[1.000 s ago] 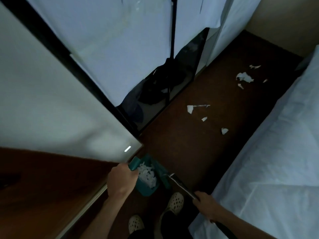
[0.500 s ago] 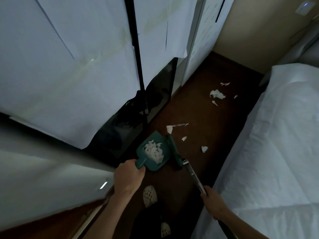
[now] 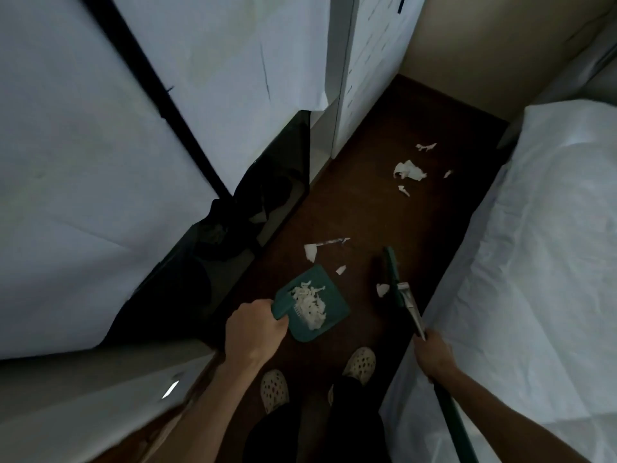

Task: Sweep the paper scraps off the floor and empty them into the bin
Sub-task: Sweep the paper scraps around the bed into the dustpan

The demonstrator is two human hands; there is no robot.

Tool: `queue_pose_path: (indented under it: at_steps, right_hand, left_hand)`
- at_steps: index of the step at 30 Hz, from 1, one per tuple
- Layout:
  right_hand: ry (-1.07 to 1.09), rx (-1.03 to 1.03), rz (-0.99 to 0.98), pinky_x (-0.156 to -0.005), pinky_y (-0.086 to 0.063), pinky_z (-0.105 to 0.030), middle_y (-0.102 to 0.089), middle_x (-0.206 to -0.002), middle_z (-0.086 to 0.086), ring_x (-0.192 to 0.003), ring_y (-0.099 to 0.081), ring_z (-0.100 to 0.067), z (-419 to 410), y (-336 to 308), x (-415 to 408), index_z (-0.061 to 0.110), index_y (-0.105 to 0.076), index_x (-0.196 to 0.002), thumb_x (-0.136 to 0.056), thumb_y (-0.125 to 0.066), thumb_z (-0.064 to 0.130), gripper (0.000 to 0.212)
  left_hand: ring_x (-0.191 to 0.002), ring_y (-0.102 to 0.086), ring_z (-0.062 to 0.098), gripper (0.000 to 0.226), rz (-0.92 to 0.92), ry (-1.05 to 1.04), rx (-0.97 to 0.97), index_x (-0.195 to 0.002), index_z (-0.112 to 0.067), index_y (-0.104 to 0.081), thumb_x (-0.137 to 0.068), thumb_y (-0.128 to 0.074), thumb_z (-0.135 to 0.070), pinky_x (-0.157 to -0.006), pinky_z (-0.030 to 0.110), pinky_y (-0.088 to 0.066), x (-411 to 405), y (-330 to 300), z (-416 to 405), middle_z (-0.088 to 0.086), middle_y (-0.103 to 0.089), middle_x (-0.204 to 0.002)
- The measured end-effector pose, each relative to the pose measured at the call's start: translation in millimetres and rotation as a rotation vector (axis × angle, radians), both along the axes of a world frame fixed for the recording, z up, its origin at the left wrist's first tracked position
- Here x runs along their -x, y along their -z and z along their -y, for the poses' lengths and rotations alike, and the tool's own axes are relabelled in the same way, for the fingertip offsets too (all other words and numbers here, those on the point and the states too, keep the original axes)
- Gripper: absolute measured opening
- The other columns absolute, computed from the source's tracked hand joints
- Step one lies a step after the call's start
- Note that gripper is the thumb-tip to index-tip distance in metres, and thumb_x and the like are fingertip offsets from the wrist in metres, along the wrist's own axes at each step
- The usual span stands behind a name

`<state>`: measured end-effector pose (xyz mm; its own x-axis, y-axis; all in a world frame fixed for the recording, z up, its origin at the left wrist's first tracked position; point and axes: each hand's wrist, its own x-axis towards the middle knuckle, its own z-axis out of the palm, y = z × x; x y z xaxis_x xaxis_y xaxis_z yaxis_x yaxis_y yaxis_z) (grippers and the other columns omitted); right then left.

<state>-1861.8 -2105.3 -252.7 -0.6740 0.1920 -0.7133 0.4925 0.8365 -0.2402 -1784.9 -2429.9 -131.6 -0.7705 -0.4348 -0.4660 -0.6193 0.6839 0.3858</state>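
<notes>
My left hand (image 3: pixel 252 332) grips the handle of a green dustpan (image 3: pixel 329 295) that holds a heap of white paper scraps (image 3: pixel 310 304) just above the dark brown floor. My right hand (image 3: pixel 432 354) grips the long shaft of a green broom (image 3: pixel 390 265), whose head rests on the floor to the right of the pan. One scrap (image 3: pixel 382 289) lies beside the broom head. Two scraps (image 3: pixel 310 252) lie just beyond the pan. Several more scraps (image 3: pixel 409 170) lie farther up the aisle. No bin is in view.
A bed with white sheets (image 3: pixel 534 262) borders the narrow floor strip on the right. Sheet-covered furniture (image 3: pixel 133 128) and a dark glass cabinet (image 3: pixel 267 208) line the left. A white drawer unit (image 3: pixel 367 61) stands at the far left. My feet in pale clogs (image 3: pixel 360 364) stand below the pan.
The dustpan has swung out over the floor toward the near scraps. The broom head has moved away from the pan to its right, close to the bed.
</notes>
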Motion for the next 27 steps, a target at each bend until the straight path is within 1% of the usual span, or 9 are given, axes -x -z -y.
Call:
queue_pose_path:
  at_steps: [3, 6, 8, 12, 15, 18, 20, 23, 27]
  right_hand:
    - [-0.02, -0.025, 0.064, -0.057, -0.052, -0.038, -0.061, -0.085, -0.014, -0.073, -0.064, -0.032, -19, 12, 33, 0.004, -0.052, -0.105, -0.098, -0.044, 0.018, 0.018]
    - [-0.06, -0.013, 0.122, -0.056, -0.052, -0.037, -0.064, -0.086, -0.015, -0.075, -0.066, -0.032, -29, 26, 56, 0.006, -0.053, -0.101, -0.098, -0.043, 0.017, 0.016]
    - [-0.1, -0.016, 0.189, -0.06, -0.052, -0.036, -0.064, -0.085, -0.013, -0.075, -0.065, -0.03, -31, 38, 61, 0.01, -0.054, -0.091, -0.097, -0.043, 0.014, 0.013]
    - [-0.254, 0.036, 0.368, -0.068, -0.053, -0.036, -0.048, -0.067, 0.0, -0.057, -0.047, -0.011, -33, 57, 44, 0.017, -0.038, -0.063, -0.101, -0.042, 0.012, 0.038]
    - [-0.315, 0.114, 0.414, -0.056, -0.045, -0.023, -0.046, -0.069, 0.004, -0.06, -0.046, -0.009, -32, 29, 28, 0.018, -0.041, -0.071, -0.101, -0.042, 0.014, 0.031]
    - [-0.475, 0.159, 0.444, -0.074, -0.04, -0.026, -0.05, -0.091, 0.0, -0.089, -0.054, -0.022, -30, -1, 20, 0.02, -0.042, -0.082, -0.104, -0.036, 0.014, 0.024]
    - [-0.574, 0.179, 0.451, -0.074, -0.033, -0.02, -0.054, -0.108, -0.006, -0.104, -0.056, -0.022, -31, -16, 18, 0.017, -0.049, -0.098, -0.106, -0.033, 0.013, 0.019]
    - [-0.597, 0.164, 0.361, -0.086, -0.042, -0.027, -0.061, -0.127, -0.013, -0.114, -0.06, -0.026, -37, -25, 24, 0.004, -0.053, -0.125, -0.104, -0.036, 0.014, 0.028]
    - [-0.535, 0.18, 0.288, -0.077, -0.047, -0.032, -0.063, -0.103, -0.01, -0.092, -0.063, -0.026, -37, -27, 46, 0.007, -0.053, -0.116, -0.103, -0.039, 0.015, 0.02]
  left_hand:
    - [-0.048, -0.059, 0.011, 0.026, 0.072, 0.019, 0.033, -0.064, -0.02, -0.062, -0.087, -0.063, -0.032, -0.049, 0.031, -0.051, 25, 7, -25, -0.004, -0.06, -0.055]
    - [-0.048, -0.055, 0.007, 0.025, 0.11, -0.013, 0.049, -0.066, -0.019, -0.061, -0.088, -0.062, -0.031, -0.044, 0.022, -0.037, 48, 9, -47, -0.004, -0.06, -0.058]
    - [-0.047, -0.054, 0.008, 0.026, 0.104, -0.055, 0.052, -0.065, -0.018, -0.06, -0.088, -0.063, -0.03, -0.044, 0.022, -0.037, 64, 11, -58, -0.003, -0.06, -0.057]
    - [-0.051, -0.058, 0.011, 0.03, 0.106, -0.096, 0.049, -0.06, -0.023, -0.055, -0.088, -0.064, -0.031, -0.05, 0.029, -0.046, 85, 14, -78, -0.005, -0.058, -0.055]
    - [-0.048, -0.055, 0.01, 0.034, 0.092, -0.1, 0.051, -0.057, -0.022, -0.052, -0.088, -0.063, -0.029, -0.045, 0.025, -0.035, 101, 13, -94, -0.005, -0.057, -0.054]
    - [-0.046, -0.052, 0.009, 0.036, 0.087, -0.116, 0.047, -0.056, -0.021, -0.051, -0.089, -0.062, -0.029, -0.043, 0.023, -0.03, 111, 7, -100, -0.004, -0.056, -0.053]
    - [-0.045, -0.051, 0.01, 0.035, 0.08, -0.148, 0.028, -0.056, -0.02, -0.052, -0.089, -0.063, -0.027, -0.043, 0.022, -0.031, 111, 4, -98, -0.004, -0.056, -0.053]
    - [-0.044, -0.05, 0.01, 0.032, 0.072, -0.181, 0.017, -0.059, -0.018, -0.056, -0.09, -0.064, -0.026, -0.044, 0.022, -0.035, 106, 1, -90, -0.004, -0.054, -0.052]
    - [-0.041, -0.051, 0.01, 0.031, 0.051, -0.245, 0.004, -0.06, -0.017, -0.058, -0.09, -0.064, -0.026, -0.045, 0.024, -0.038, 99, 1, -72, -0.004, -0.053, -0.049]
